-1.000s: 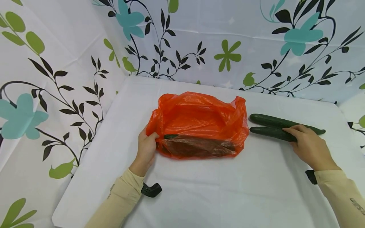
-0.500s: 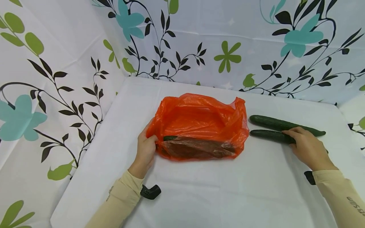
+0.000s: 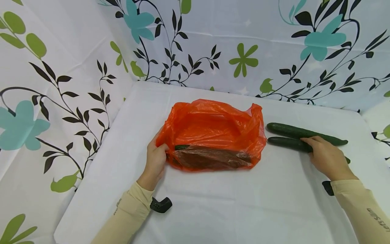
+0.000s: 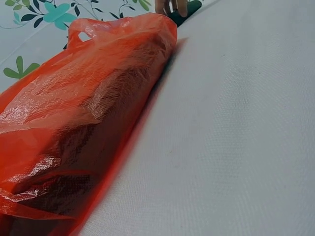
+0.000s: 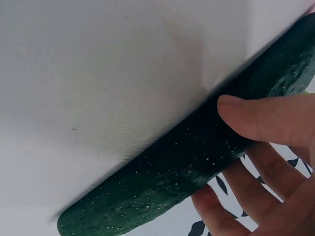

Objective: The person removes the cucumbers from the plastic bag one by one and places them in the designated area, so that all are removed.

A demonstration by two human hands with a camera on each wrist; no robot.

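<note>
An orange-red plastic bag point(image 3: 213, 123) lies on the white table with its mouth spread wide. Inside it along the near side is a dark long shape, and a green cucumber end point(image 3: 182, 147) shows at its left. My left hand point(image 3: 156, 161) grips the bag's left edge. To the right of the bag lie two long dark green cucumbers. My right hand point(image 3: 328, 158) holds the nearer cucumber point(image 3: 286, 143), thumb on one side and fingers on the other, as the right wrist view shows. The farther cucumber point(image 3: 292, 130) lies just behind it.
A white cloth covers the table point(image 3: 213, 203). Behind and to the left hang white curtains point(image 3: 201, 27) printed with leaves and flowers. Each wrist carries a black device point(image 3: 161, 205) near the sleeve cuff.
The right hand has shifted slightly to the left along the nearer cucumber, whose right end now shows past the hand. The left hand and the bag have barely moved.
</note>
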